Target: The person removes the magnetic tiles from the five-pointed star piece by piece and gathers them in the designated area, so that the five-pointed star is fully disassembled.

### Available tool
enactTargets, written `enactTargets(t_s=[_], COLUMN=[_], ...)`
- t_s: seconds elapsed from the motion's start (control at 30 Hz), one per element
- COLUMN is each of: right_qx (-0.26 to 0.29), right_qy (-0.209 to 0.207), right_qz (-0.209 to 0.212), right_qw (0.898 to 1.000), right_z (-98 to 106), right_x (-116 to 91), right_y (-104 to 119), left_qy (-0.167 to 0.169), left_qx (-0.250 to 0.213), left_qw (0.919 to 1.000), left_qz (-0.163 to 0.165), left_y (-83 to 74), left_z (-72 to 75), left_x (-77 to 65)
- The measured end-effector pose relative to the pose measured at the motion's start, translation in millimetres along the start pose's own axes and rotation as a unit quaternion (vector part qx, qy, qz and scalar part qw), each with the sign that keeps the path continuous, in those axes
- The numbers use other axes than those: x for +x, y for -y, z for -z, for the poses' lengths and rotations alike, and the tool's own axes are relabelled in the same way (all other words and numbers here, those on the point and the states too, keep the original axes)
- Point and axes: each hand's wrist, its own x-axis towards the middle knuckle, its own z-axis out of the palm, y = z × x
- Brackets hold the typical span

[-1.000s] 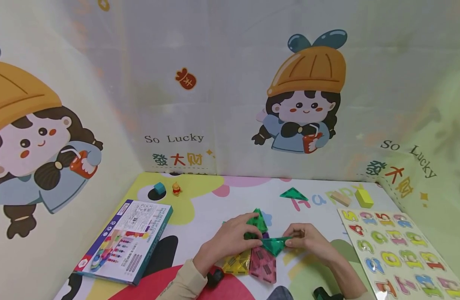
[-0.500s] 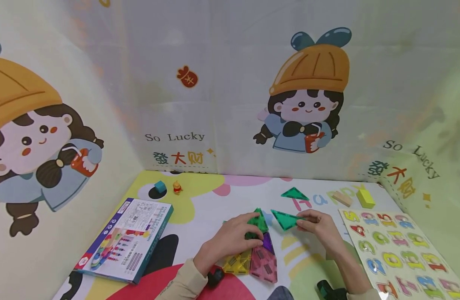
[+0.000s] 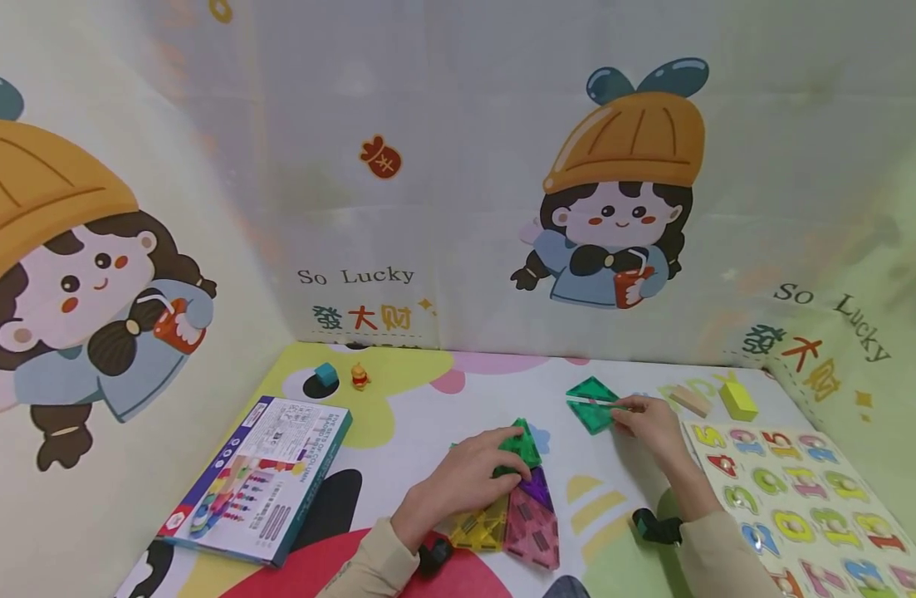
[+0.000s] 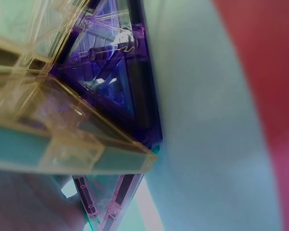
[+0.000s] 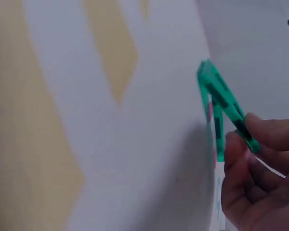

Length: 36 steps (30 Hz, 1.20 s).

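Note:
My right hand (image 3: pixel 648 423) pinches a green triangular magnetic tile (image 3: pixel 595 418) by one corner between thumb and fingers. Just behind that tile lies a second green triangle (image 3: pixel 592 389) on the table, a thin pale gap between them in the head view. In the right wrist view the held tile (image 5: pixel 226 103) is tilted over the tabletop. My left hand (image 3: pixel 465 473) curls over a small built group of magnetic tiles, gripping around its green part (image 3: pixel 528 448). Purple (image 3: pixel 536 488), pink (image 3: pixel 532 527) and yellow tiles (image 3: pixel 478 527) show below the hand, which hides the group's left side.
A boxed toy (image 3: pixel 259 477) lies at left. A blue cube (image 3: pixel 326 374) and a small bear figure (image 3: pixel 360 377) stand at the back left. A wooden block (image 3: pixel 691 400), a yellow block (image 3: pixel 738 402) and a number puzzle board (image 3: pixel 809 498) are at right.
My right hand has carried the green triangle away from the tile group, back and to the right, up against the other green triangle. The left hand has stayed on the group.

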Motion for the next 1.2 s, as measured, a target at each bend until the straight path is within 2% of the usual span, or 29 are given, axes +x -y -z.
enactTargets(t_s=[0.13,0.23,0.33,0.47,0.67,0.83,0.93,1.07,1.2], right_qx=[-0.092,-0.104,-0.095,-0.094,-0.089,-0.093,-0.087,-0.081,-0.082], right_qy=[-0.043,-0.035,0.006,0.077,0.167,0.204,0.206,0.198,0.196], right_qz=[0.034,0.051,0.071,0.109,0.173,0.212,0.217,0.212,0.2], right_qw=[0.994,0.993,0.993,0.987,0.966,0.951,0.95,0.954,0.956], right_z=[-1,-1,-6,-19,-43,-58,-63,-66,-69], right_x=[1,-8,-21,-41,-65,-73,-76,-80,-83], right_y=[-5,-1,8,20,31,34,36,37,36], left_qy=[0.006,0.011,0.012,0.013,0.014,0.01,0.009,0.011,0.024], left_qx=[0.0,-0.002,-0.004,-0.007,-0.015,-0.021,-0.023,-0.024,-0.046], left_qw=[1.0,0.9999,0.9999,0.9999,0.9997,0.9995,0.9994,0.9994,0.9982], left_qz=[0.002,0.001,0.001,0.006,0.014,0.023,0.023,0.023,0.03], left_y=[-1.3,-1.9,-2.5,-2.2,-1.9,-2.1,-2.5,-2.4,-0.8], left_z=[0.0,1.2,2.8,4.0,5.5,6.0,5.5,4.9,5.2], left_x=[1.5,2.1,2.0,2.0,2.0,1.0,0.9,0.9,-0.3])
